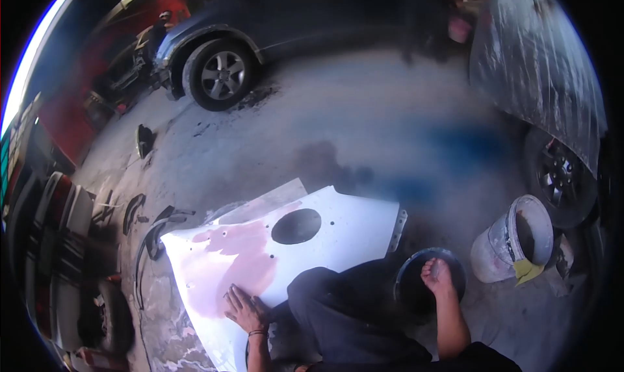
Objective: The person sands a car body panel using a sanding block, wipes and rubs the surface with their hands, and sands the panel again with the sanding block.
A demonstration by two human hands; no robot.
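- Head cam: white panel [357,232] by the knee [318,291], bottom end cut off, support hidden
- Left hand [246,310] flat near panel's left edge, fingers slightly spread, palm's underside hidden
- Right hand [438,274] curled over black bucket [411,294], can't tell if it's gripping anything
- Wheel [223,74] centre's too small to read

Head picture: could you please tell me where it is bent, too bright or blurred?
Head view: the lens bows the scene inside a dark rounded border; head view: the white panel looks very bright, its far right part nearly washed out; head view: bluish, smeary haze softens the floor; head view: the left hand looks fairly clear.
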